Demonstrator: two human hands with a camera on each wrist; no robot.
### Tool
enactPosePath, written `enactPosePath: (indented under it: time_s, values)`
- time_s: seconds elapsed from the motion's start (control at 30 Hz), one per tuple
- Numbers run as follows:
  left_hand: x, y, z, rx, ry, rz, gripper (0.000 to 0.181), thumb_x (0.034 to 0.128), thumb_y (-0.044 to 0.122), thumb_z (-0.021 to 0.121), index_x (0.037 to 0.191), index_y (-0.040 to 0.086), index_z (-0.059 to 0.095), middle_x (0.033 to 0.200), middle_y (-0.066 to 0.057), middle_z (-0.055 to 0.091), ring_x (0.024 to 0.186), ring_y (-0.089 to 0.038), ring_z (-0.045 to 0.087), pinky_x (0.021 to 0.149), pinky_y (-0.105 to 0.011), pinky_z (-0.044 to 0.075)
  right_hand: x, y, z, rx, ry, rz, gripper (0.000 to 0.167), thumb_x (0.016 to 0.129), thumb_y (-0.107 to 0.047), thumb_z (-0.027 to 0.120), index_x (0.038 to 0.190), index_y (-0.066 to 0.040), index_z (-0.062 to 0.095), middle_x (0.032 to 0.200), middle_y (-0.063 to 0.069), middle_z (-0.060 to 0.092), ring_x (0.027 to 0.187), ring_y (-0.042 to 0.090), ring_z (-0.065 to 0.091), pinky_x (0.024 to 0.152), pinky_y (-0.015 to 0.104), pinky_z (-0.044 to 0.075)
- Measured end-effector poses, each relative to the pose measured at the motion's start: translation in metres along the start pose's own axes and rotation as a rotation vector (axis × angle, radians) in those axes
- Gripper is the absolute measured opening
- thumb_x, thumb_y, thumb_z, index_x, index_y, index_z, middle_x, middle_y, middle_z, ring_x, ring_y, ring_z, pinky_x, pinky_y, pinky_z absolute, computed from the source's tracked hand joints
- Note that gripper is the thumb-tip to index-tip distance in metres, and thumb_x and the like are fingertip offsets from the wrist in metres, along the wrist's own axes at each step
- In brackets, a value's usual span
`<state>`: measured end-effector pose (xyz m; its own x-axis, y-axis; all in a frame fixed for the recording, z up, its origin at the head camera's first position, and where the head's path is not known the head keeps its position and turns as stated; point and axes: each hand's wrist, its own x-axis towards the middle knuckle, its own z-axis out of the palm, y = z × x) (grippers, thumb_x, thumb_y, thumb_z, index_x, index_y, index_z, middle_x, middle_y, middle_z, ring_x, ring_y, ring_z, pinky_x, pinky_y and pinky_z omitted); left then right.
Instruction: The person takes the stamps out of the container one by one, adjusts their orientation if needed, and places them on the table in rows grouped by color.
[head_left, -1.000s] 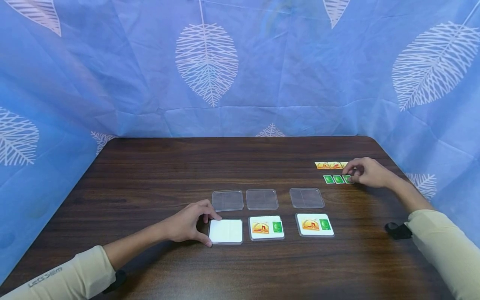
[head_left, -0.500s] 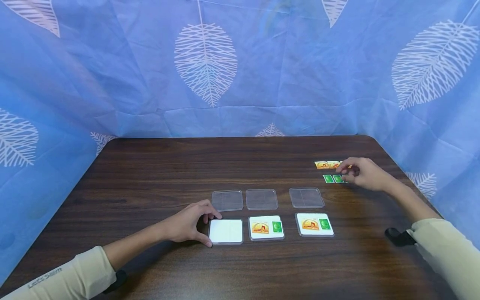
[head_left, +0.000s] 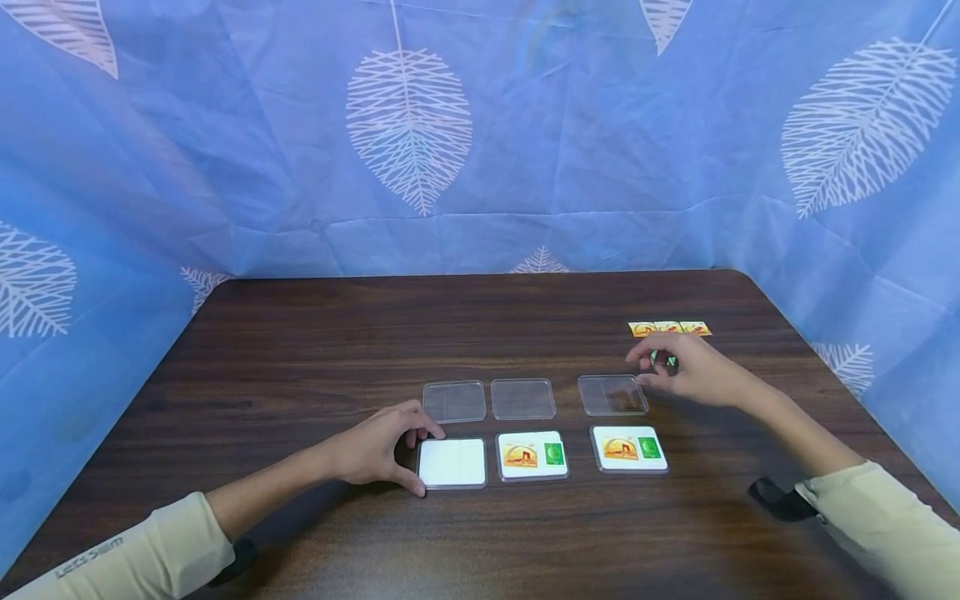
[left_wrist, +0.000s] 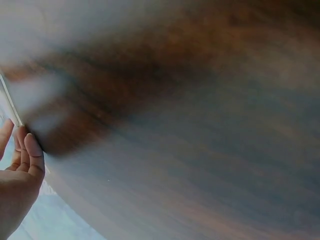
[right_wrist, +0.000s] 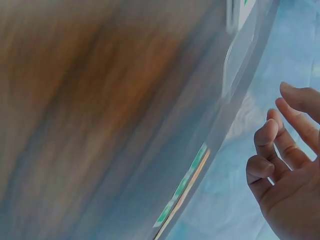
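In the head view my left hand (head_left: 385, 442) holds the left end of a clear case with a blank white insert (head_left: 452, 462), thumb at the near corner and fingers at the far one. The left wrist view shows those curled fingers against the case's edge. My right hand (head_left: 692, 367) hovers above the table at the right with fingers loosely bent. Thumb and fingertips are apart with nothing seen between them in the right wrist view. Behind it, partly hidden, lie small green stamp-like pieces (right_wrist: 181, 186). Orange stamp-like pieces (head_left: 667, 328) form a row beyond them.
Two cases, a middle one (head_left: 532, 468) and a right one (head_left: 628, 462), each bear an orange and a green picture on white. Clear lids, left (head_left: 454, 402), middle (head_left: 523, 399) and right (head_left: 612, 396), lie behind the cases. A blue leaf-patterned cloth (head_left: 300, 167) hangs beyond the dark table.
My right hand has moved left and nearer, off the right end of the green and orange rows. The left hand has stayed at the blank case.
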<state>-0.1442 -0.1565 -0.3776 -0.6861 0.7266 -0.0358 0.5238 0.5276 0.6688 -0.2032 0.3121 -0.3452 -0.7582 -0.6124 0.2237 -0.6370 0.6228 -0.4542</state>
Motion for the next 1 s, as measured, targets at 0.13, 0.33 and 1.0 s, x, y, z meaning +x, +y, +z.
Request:
enactPosePath:
  time_s: [0.13,0.33,1.0]
  values:
    - [0.0,0.002,0.0,0.012,0.002,-0.009,0.057,0.0784,0.024,0.093,0.125,0.002,0.068,0.098,0.003,0.052,0.086,-0.008,0.047,0.075,-0.026,0.043,0.003,-0.016,0.007,0.062,-0.037,-0.001,0.025,0.088,0.001,0.08,0.111,-0.001,0.071,0.088,-0.008,0.057,0.067,0.003,0.046,0.058,0.024,0.042]
    - [0.004,0.011,0.002,0.082,0.061,0.011,0.056,0.0794,0.026,0.092,0.123,0.0,0.068,0.097,0.002,0.052,0.087,-0.01,0.048,0.076,-0.026,0.045,0.008,-0.031,0.015,0.083,-0.071,-0.013,0.024,0.09,-0.006,0.08,0.112,-0.002,0.071,0.086,-0.009,0.057,0.065,0.003,0.046,0.058,0.024,0.041]
    - [0.053,0.045,0.031,0.214,0.122,0.042,0.057,0.0773,0.029,0.094,0.123,0.004,0.072,0.102,-0.001,0.06,0.093,-0.016,0.061,0.08,-0.027,0.049,0.016,-0.052,0.026,0.111,-0.129,-0.015,0.026,0.092,-0.006,0.077,0.117,-0.002,0.072,0.088,-0.003,0.058,0.066,0.012,0.051,0.059,0.023,0.043]
